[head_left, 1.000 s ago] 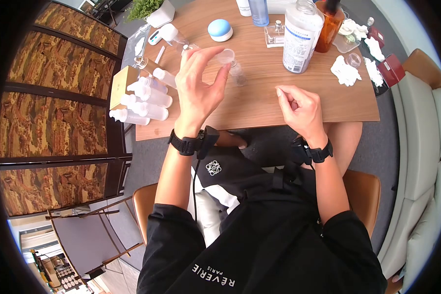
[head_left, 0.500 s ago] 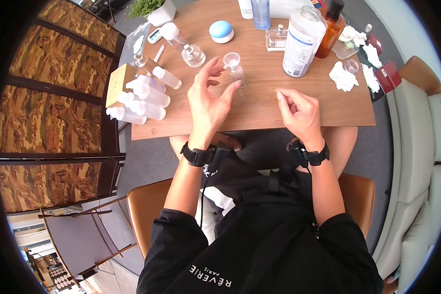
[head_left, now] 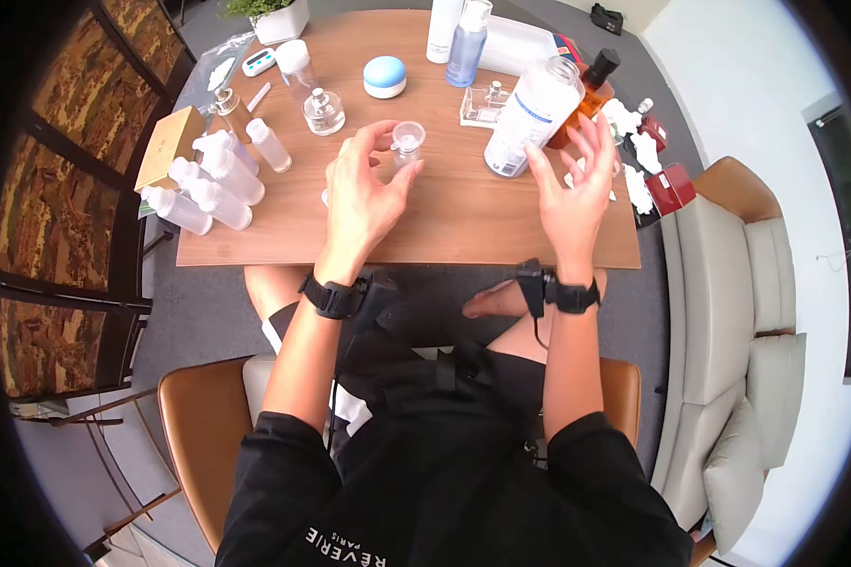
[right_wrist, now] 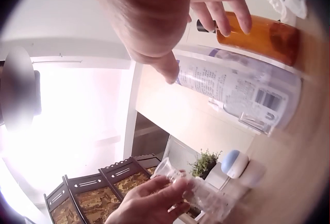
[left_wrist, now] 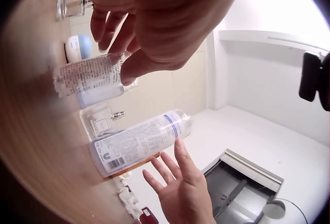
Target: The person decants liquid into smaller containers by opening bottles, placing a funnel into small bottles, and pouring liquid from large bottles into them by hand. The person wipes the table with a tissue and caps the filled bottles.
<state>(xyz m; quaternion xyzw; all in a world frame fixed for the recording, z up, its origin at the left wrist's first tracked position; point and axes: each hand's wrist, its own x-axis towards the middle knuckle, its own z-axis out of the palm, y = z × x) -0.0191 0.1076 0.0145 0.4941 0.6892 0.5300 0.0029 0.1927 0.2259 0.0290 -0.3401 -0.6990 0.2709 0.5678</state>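
My left hand [head_left: 361,198] grips a small clear bottle [left_wrist: 85,75] near its top, thumb on one side and fingers on the other. The bottle stands upright on the table, and a clear funnel [head_left: 408,138] sits in its mouth. My right hand [head_left: 577,206] is raised beside a large clear bottle [head_left: 527,123] with a printed label and an uncapped mouth. Its fingers and thumb are spread, with the thumb overlapping the bottle's upper part in the right wrist view. An amber bottle [right_wrist: 258,37] with a black top stands just behind the large one.
Several white-capped bottles [head_left: 225,180] stand at the left beside a tan box [head_left: 170,146]. A round perfume bottle [head_left: 323,115], a blue-and-white round container [head_left: 385,79] and a square perfume bottle [head_left: 482,109] line the middle. Crumpled tissues [head_left: 645,151] lie at the right.
My left hand has come down from above the funnel and closed round the small bottle. The right hand has uncurled and reached toward the large bottle. The head view has shifted right.
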